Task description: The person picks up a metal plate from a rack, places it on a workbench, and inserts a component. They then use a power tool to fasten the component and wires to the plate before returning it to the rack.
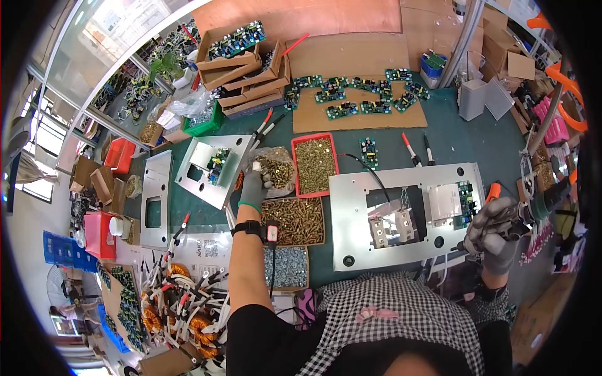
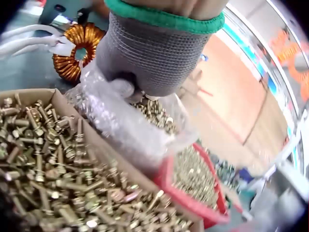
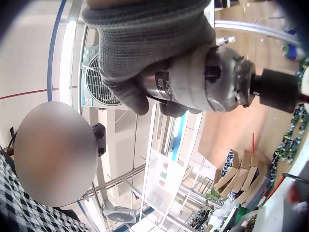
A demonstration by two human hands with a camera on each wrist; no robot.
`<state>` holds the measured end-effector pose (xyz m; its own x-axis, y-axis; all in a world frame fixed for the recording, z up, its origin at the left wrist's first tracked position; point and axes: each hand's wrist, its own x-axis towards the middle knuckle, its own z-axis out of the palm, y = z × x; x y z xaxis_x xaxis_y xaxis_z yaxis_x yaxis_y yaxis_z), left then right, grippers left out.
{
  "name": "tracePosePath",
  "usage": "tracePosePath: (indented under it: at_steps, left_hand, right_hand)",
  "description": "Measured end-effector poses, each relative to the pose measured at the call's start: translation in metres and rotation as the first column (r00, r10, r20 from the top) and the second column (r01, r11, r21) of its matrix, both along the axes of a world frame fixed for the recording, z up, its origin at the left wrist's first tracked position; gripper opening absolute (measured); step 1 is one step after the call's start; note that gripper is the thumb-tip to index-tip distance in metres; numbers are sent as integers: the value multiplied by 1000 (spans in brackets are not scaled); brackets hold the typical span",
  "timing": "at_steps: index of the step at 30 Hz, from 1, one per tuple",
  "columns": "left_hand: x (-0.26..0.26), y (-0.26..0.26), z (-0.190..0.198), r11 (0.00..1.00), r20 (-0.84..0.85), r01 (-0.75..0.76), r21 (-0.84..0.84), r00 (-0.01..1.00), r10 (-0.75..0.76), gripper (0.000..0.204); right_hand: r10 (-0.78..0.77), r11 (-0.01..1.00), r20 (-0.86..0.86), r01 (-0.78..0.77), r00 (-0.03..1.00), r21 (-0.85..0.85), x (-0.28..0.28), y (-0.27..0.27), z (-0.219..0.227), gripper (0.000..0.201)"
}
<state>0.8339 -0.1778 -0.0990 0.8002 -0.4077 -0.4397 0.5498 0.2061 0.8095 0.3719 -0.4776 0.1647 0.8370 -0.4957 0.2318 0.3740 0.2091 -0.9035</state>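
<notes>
My left hand (image 1: 253, 189), in a grey glove with a green cuff, reaches into a clear plastic bag (image 1: 285, 158) of brass-coloured fasteners. In the left wrist view, the bag (image 2: 120, 130) and the glove hide its fingertips; I cannot tell whether they grip anything. My right hand (image 1: 492, 229), gloved too, grips a power screwdriver (image 3: 193, 82) with a black chuck (image 3: 277, 90) at its front. It is beside the right end of a silver metal panel (image 1: 351, 188) with large cutouts. A green circuit board (image 1: 465, 203) sits at that end of the panel.
A red tray (image 1: 336, 164) of small brass parts and a cardboard box (image 1: 323, 207) of bolts adjoin the bag. Another panel (image 1: 191, 185) leans left of them. Circuit boards (image 1: 376, 107) lie on cardboard behind. Copper-wound coils (image 1: 200, 332) with cables are heaped at lower left.
</notes>
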Motion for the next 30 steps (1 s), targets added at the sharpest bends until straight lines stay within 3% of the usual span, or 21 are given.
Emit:
tracePosePath:
  at_steps: [1,3,5,9,14,17,20,21,24,26,29,30]
  left_hand:
    - [-6,3,-4,996,-17,-88,5,996,88,27]
    - [-23,5,-4,999,310,-13,-43,951,26,28]
    - [-33,6,14,933,-49,-101,-346,995,89,30]
    - [-43,6,33,931,-67,-131,-341,991,115,33]
    - [-52,3,46,964,25,-78,-256,996,88,34]
    - [-67,-7,60,966,92,73,-247,994,-51,36]
    - [-95,-27,82,964,249,216,-156,953,-173,37]
    - [-121,-41,116,982,310,179,65,932,-190,32]
    - [-183,-60,151,851,631,257,457,580,-514,23]
    - [-216,-69,145,789,790,132,601,53,-611,25]
    - [-240,-70,119,639,630,-19,769,-141,-763,27]
    - [-242,-71,117,665,654,-51,745,-139,-743,25]
  right_hand:
    - [-2,1000,6,2,1000,4,1,2,-1,49]
    - [-1,1000,17,1,1000,3,2,4,-2,49]
    - [0,1000,24,0,1000,-11,3,6,-3,49]
    - [45,999,9,-45,999,-29,0,4,-4,49]
    - [93,995,48,-92,994,-31,-3,4,-8,48]
    - [51,999,41,-51,998,-4,-6,10,-5,48]
    - [101,989,33,-104,994,103,-7,10,-4,47]
    - [115,986,14,-116,993,120,-8,8,-7,47]
    - [125,982,1,-123,992,145,-4,12,-7,46]
    - [94,990,-8,-93,996,104,2,15,-6,46]
    - [114,990,2,-114,993,78,8,14,-8,45]
    - [112,990,-1,-112,994,82,10,13,-8,45]
